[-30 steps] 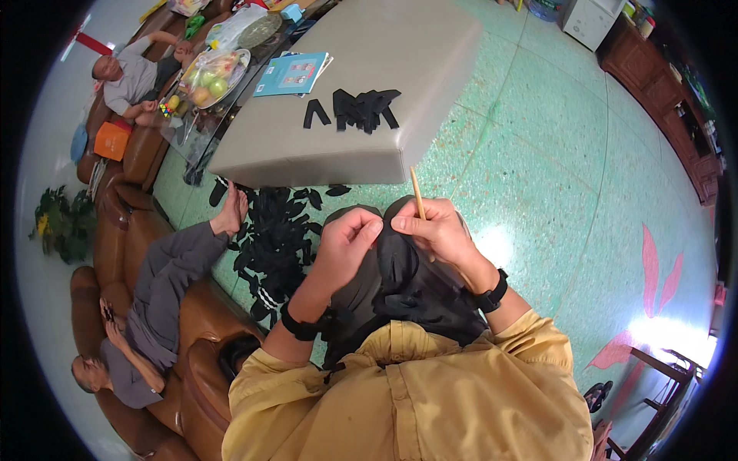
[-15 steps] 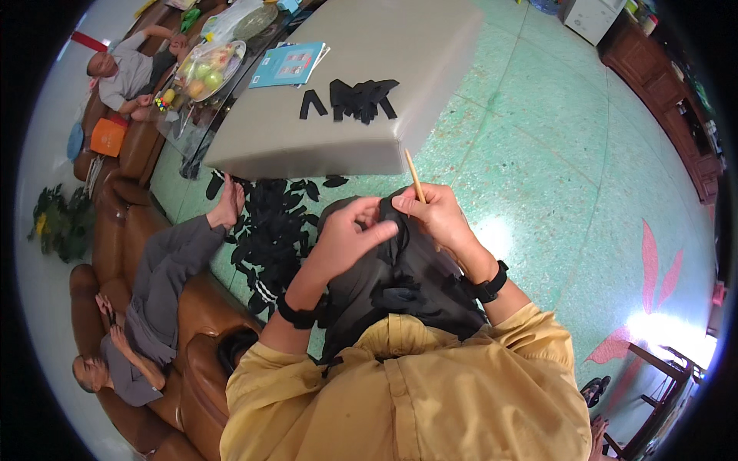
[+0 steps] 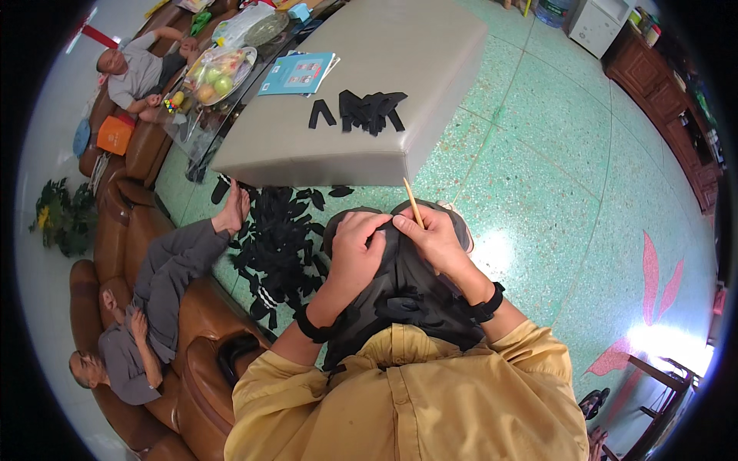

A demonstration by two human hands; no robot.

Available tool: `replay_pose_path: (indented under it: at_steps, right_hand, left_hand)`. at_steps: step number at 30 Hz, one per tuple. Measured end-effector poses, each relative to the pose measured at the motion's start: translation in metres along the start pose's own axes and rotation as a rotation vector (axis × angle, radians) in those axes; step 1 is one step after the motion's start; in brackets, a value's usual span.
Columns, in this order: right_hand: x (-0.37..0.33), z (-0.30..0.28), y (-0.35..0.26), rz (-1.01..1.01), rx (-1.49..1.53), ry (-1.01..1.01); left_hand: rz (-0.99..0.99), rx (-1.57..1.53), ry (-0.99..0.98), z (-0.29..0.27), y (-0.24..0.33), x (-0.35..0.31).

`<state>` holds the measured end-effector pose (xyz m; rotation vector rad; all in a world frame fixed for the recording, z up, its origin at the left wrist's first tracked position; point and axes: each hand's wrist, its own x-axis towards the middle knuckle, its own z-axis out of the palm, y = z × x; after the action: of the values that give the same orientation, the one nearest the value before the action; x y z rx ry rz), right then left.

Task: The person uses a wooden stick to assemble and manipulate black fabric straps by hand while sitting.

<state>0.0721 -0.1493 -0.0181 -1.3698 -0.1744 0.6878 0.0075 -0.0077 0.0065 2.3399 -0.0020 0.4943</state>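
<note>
My right hand is closed around a thin, pale wooden stick, its tapered tip pointing up and away from me. Its thumb and fingertips meet my left hand just above my knees. The left fingers are curled in, and whatever they pinch is lost against my dark trousers. Dark bunched cloth lies in my lap. On the floor to the left spreads a heap of small black cloth pieces. More black strips are piled on the beige padded bench ahead, with a folded one beside them.
The bench also carries blue booklets. One person reclines on a brown leather sofa at left, bare foot near the heap; another person sits farther back. A fruit plate stands on a glass table. Wooden cabinets line the right.
My left hand has turned and curled its fingers in, coming up to my right fingertips. The black cloth seen between my hands no longer shows clearly. The stick stays in my right hand.
</note>
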Motion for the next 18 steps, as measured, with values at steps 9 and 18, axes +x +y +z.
replay_pose_path:
  at_steps: [9,18]
  right_hand:
    - [-0.002,-0.002,0.009,-0.022,0.013,-0.026]
    - [-0.023,0.008,-0.01,-0.462,-0.326,0.158]
  left_hand:
    - [0.115,0.095,0.006,0.003,0.001,-0.003]
    - [-0.128,-0.068,0.203,0.005,0.008,-0.007]
